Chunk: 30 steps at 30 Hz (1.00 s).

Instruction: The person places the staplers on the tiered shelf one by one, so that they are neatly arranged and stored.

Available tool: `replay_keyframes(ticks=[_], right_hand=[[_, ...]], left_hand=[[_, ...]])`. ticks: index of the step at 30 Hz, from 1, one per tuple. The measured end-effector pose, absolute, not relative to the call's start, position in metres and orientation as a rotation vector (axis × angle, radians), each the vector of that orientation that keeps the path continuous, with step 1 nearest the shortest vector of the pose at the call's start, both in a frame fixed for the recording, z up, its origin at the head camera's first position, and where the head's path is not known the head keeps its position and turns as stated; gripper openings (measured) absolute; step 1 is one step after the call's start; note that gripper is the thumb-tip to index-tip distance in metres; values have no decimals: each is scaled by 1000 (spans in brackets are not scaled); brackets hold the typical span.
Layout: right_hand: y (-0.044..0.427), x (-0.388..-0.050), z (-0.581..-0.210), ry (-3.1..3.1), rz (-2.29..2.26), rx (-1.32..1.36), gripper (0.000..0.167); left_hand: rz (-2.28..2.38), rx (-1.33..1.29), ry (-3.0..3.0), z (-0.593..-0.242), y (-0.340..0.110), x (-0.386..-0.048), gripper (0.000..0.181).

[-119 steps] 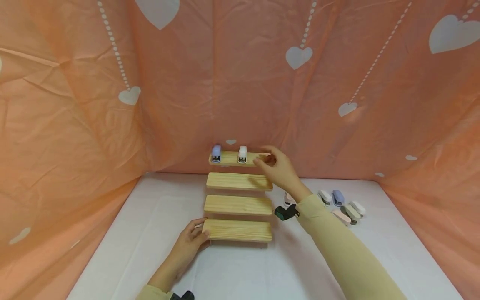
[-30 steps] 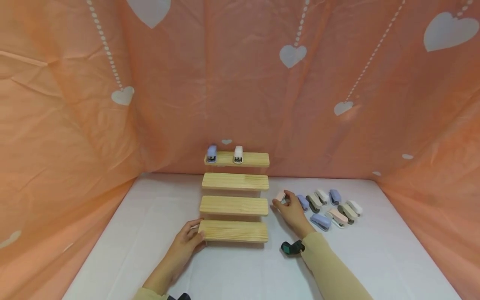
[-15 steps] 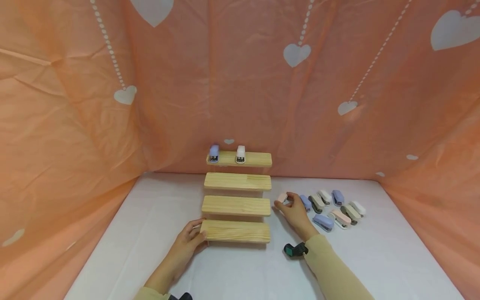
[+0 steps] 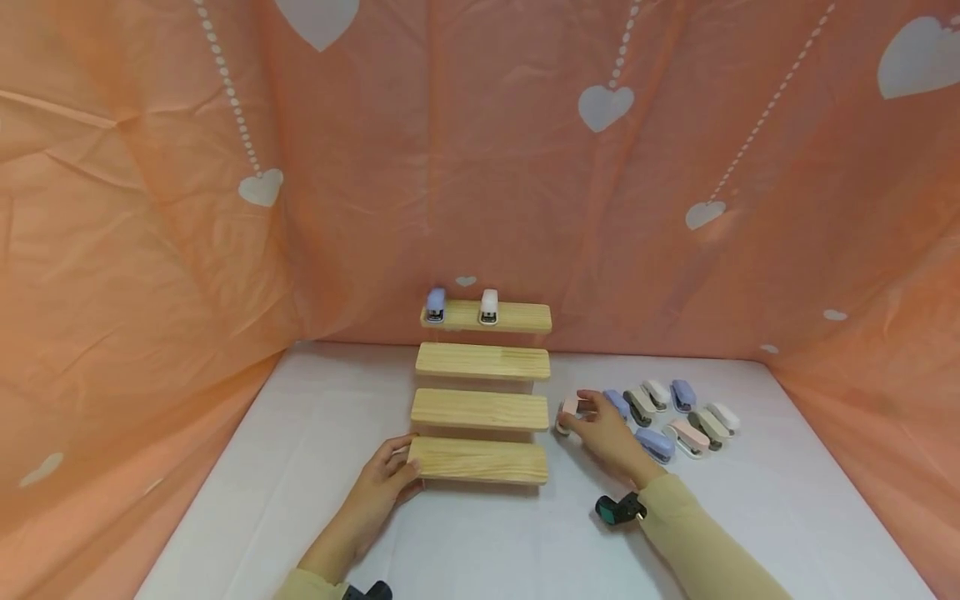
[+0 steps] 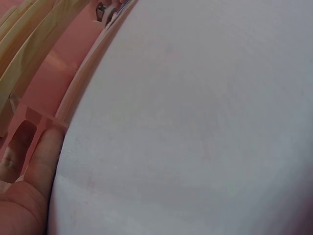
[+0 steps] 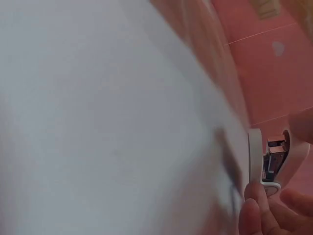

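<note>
A four-tier wooden shelf stands on the white table, its lowest board (image 4: 478, 461) nearest me. My left hand (image 4: 378, 487) grips that board's left end, thumb at the wood; in the left wrist view its fingers (image 5: 41, 161) lie against a clear side panel. Right of the shelf, my right hand (image 4: 606, 429) pinches a small pink stapler (image 4: 567, 412), close to the tabletop. The right wrist view shows this stapler (image 6: 255, 156) side-on, its metal front between the pink top and pale base. On the top board (image 4: 525, 317) sit a purple stapler (image 4: 436, 305) and a white stapler (image 4: 489, 307).
Beyond my right hand several staplers lie on the table, among them a purple one (image 4: 656, 445), a pink one (image 4: 687, 437), a beige one (image 4: 639, 406) and a white one (image 4: 723, 417). An orange curtain (image 4: 510, 167) with hearts hangs behind and beside.
My right hand came down from the top board's right end and took the pink stapler. Over the last half second the stapler has turned to point more straight away from me. The left hand stays put.
</note>
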State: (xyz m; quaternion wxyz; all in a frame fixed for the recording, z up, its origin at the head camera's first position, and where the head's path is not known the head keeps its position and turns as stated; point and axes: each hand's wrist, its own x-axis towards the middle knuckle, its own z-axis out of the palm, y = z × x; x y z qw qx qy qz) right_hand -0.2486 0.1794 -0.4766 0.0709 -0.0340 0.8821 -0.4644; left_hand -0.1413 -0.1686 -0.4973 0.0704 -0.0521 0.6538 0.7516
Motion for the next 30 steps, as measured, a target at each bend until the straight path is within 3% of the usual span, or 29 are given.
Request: replay_keyframes(ticks=[14, 30], right_hand=[[192, -250, -423, 2752, -1403, -250, 81], [165, -253, -385, 2808, -1804, -453, 68]], left_hand=[[2259, -146, 1965, -498, -169, -142, 48], [2253, -169, 1969, -497, -168, -142, 46]])
